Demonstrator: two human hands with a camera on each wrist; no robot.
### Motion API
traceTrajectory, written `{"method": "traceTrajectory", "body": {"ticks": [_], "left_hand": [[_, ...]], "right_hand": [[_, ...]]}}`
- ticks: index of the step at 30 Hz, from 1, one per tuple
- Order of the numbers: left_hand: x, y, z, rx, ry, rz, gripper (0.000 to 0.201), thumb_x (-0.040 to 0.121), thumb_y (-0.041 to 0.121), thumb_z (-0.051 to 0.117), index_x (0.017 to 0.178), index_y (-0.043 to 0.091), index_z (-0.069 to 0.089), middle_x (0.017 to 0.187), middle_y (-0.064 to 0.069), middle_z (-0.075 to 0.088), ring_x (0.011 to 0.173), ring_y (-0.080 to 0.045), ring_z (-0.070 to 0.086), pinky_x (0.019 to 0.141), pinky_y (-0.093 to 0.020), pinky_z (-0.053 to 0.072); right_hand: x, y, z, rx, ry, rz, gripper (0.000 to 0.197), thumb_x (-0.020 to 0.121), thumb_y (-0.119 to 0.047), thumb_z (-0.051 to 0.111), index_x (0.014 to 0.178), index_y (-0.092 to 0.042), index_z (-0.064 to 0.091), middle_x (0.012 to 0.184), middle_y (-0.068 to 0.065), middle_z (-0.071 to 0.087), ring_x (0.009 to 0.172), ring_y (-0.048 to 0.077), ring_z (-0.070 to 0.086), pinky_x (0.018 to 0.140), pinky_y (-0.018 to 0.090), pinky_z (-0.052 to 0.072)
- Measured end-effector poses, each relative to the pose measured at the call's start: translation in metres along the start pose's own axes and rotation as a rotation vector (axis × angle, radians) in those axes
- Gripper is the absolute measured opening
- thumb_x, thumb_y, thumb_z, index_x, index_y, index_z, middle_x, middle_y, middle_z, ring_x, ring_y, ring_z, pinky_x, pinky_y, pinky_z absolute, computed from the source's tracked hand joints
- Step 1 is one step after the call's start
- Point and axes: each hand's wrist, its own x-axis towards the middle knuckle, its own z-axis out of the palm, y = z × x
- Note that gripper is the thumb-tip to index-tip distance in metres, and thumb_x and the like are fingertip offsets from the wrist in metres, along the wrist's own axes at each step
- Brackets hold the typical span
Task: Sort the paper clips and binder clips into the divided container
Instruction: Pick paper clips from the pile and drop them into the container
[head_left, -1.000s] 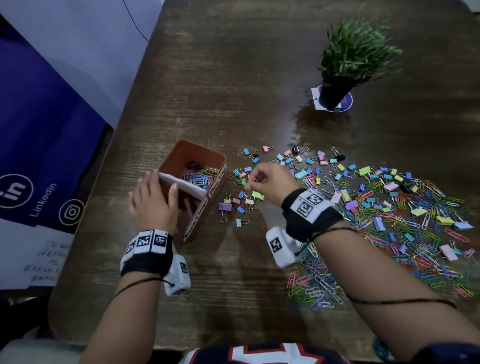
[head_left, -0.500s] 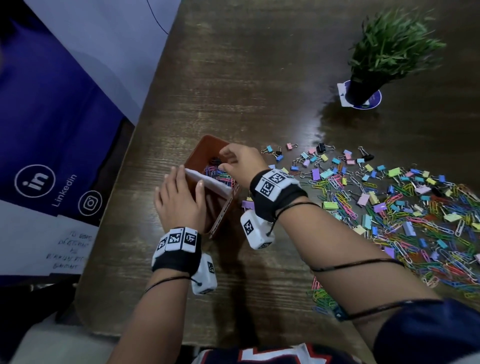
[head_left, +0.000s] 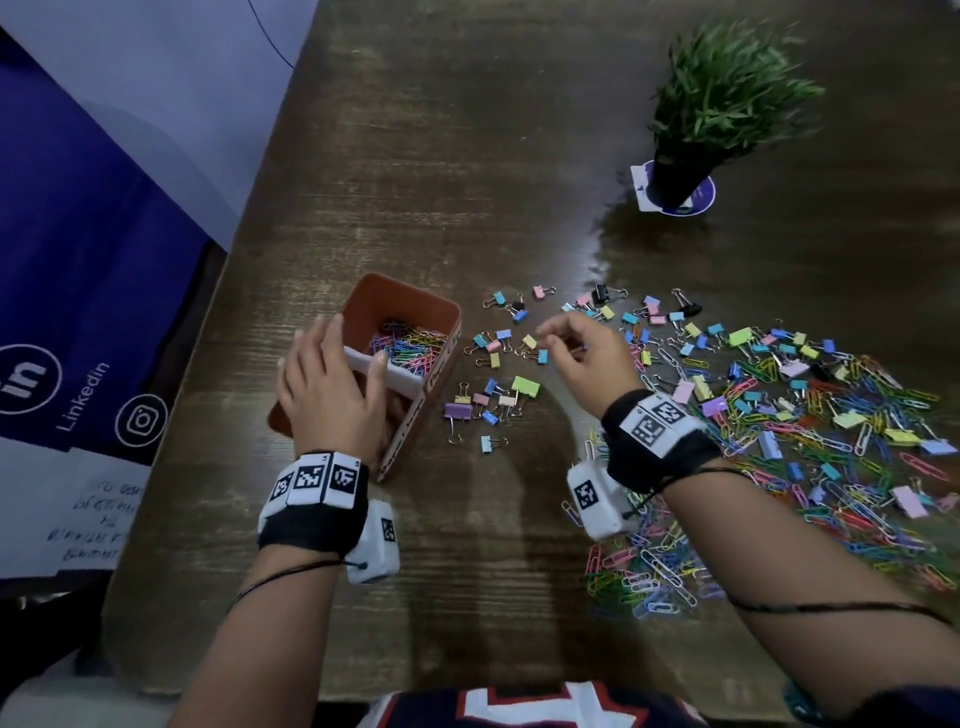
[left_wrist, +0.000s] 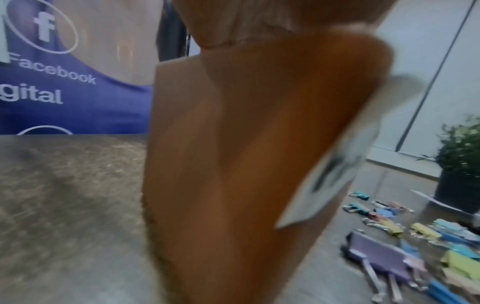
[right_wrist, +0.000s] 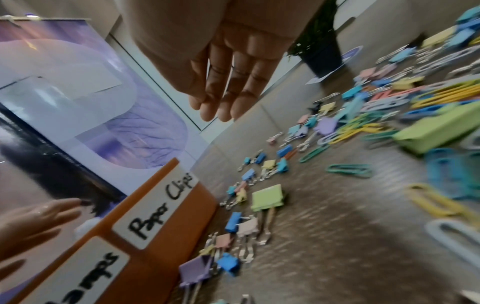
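Head cam: left hand (head_left: 332, 395) lies over the near half of the orange box (head_left: 400, 306), thumb on the white divider (head_left: 395, 376), fingers straight, just steadying it. The far compartment holds a tangle of paper clips (head_left: 410, 345); the near one is under the hand so no idea what's in it. Right hand (head_left: 587, 358) hovers above the small binder clips (head_left: 498, 364) just right of the box, fingers loosely bent, nothing in them that I can see. The big mixed heap (head_left: 810, 415) is off to the right, and a plant (head_left: 722, 104) sits at the far side of the table (head_left: 467, 156)

Left wrist cam: mostly blurry orange box wall (left_wrist: 246, 154) up close, with a purple clip (left_wrist: 376, 255) on the table beside it

Right wrist cam: right-hand fingers (right_wrist: 228, 88) hang straight and empty. The box label (right_wrist: 161, 207) reads Paper Clips, with a 2nd label below it partly cut off

What could go wrong: those clips are tiny and bunched together, so a quick pinch could grab 2 or flick 1 away. The left hand also covers the near compartment, so a binder clip may well land in with the paper clips unless that hand shifts

Versus 0.5 s ago: the right hand was over the far compartment then, now it's back out over the loose clips. Left hand hasn't budged
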Motion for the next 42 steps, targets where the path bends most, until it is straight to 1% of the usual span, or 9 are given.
{"method": "traceTrajectory", "body": {"ticks": [4,8,12,16,19,27,32,37,42], "left_hand": [[-0.002,0.039,0.002,-0.029,-0.035,0.138,0.051,0.096,0.039,0.047,0.141,0.017,0.04,0.151,-0.004,0.032,0.144,-0.025,0.017,0.117,-0.046,0.013],[-0.011,0.077,0.016,-0.095,-0.081,0.294,0.034,0.09,0.028,0.06,0.122,0.017,0.059,0.133,-0.005,0.048,0.132,-0.028,0.031,0.111,-0.045,0.029],[-0.029,0.103,0.044,-0.013,-0.342,0.427,0.025,0.093,0.033,0.055,0.115,0.023,0.06,0.12,0.002,0.05,0.116,-0.019,0.039,0.1,-0.038,0.038],[-0.051,0.118,0.073,0.066,-0.621,0.536,0.025,0.097,0.029,0.05,0.119,0.022,0.058,0.122,0.003,0.05,0.117,-0.017,0.039,0.096,-0.029,0.034],[-0.061,0.126,0.087,0.104,-0.701,0.593,0.026,0.097,0.026,0.049,0.121,0.021,0.057,0.119,0.0,0.049,0.115,-0.02,0.043,0.093,-0.031,0.037],[-0.063,0.146,0.101,0.146,-0.767,0.679,0.032,0.098,0.028,0.048,0.129,0.024,0.054,0.12,-0.001,0.048,0.113,-0.02,0.044,0.091,-0.032,0.037],[-0.06,0.142,0.105,0.1,-0.766,0.635,0.026,0.095,0.027,0.054,0.12,0.021,0.059,0.118,-0.001,0.047,0.113,-0.019,0.043,0.089,-0.029,0.036],[-0.058,0.139,0.102,0.119,-0.731,0.657,0.023,0.094,0.03,0.055,0.112,0.018,0.061,0.115,0.0,0.045,0.109,-0.017,0.044,0.077,-0.024,0.034],[-0.06,0.129,0.101,0.185,-0.728,0.661,0.02,0.097,0.027,0.047,0.108,0.014,0.056,0.11,-0.003,0.047,0.103,-0.019,0.048,0.077,-0.028,0.041]], "right_hand": [[-0.011,0.03,-0.025,-0.013,0.023,0.073,0.018,0.093,-0.009,0.054,0.088,-0.025,0.06,0.084,-0.012,0.062,0.08,0.004,0.06,0.076,0.024,0.049],[-0.023,0.054,-0.044,-0.116,-0.021,0.139,0.012,0.091,-0.012,0.057,0.088,-0.023,0.06,0.081,-0.008,0.062,0.077,0.014,0.06,0.077,0.032,0.054],[-0.036,0.064,-0.056,-0.326,-0.172,0.076,0.012,0.091,-0.013,0.058,0.094,-0.022,0.065,0.091,-0.009,0.061,0.08,0.007,0.055,0.075,0.024,0.047],[-0.045,0.069,-0.055,-0.563,-0.341,-0.05,0.017,0.091,-0.016,0.056,0.099,-0.028,0.067,0.103,-0.011,0.057,0.098,0.012,0.054,0.087,0.033,0.049],[-0.047,0.07,-0.051,-0.641,-0.422,-0.021,0.028,0.092,-0.013,0.053,0.113,-0.028,0.064,0.117,-0.007,0.054,0.113,0.016,0.046,0.094,0.038,0.046],[-0.039,0.072,-0.051,-0.711,-0.457,0.038,0.023,0.091,-0.015,0.056,0.112,-0.017,0.062,0.114,0.001,0.052,0.114,0.021,0.042,0.092,0.04,0.044],[-0.032,0.071,-0.053,-0.744,-0.521,0.07,0.009,0.09,-0.012,0.053,0.086,-0.019,0.057,0.107,0.001,0.053,0.112,0.021,0.043,0.089,0.04,0.046],[-0.027,0.068,-0.049,-0.827,-0.576,0.096,0.012,0.089,-0.011,0.054,0.084,-0.02,0.048,0.108,0.003,0.054,0.115,0.023,0.041,0.093,0.046,0.045],[-0.031,0.073,-0.048,-0.827,-0.552,0.111,0.009,0.092,-0.015,0.05,0.085,-0.02,0.048,0.097,0.004,0.06,0.104,0.022,0.05,0.088,0.043,0.05]]}}
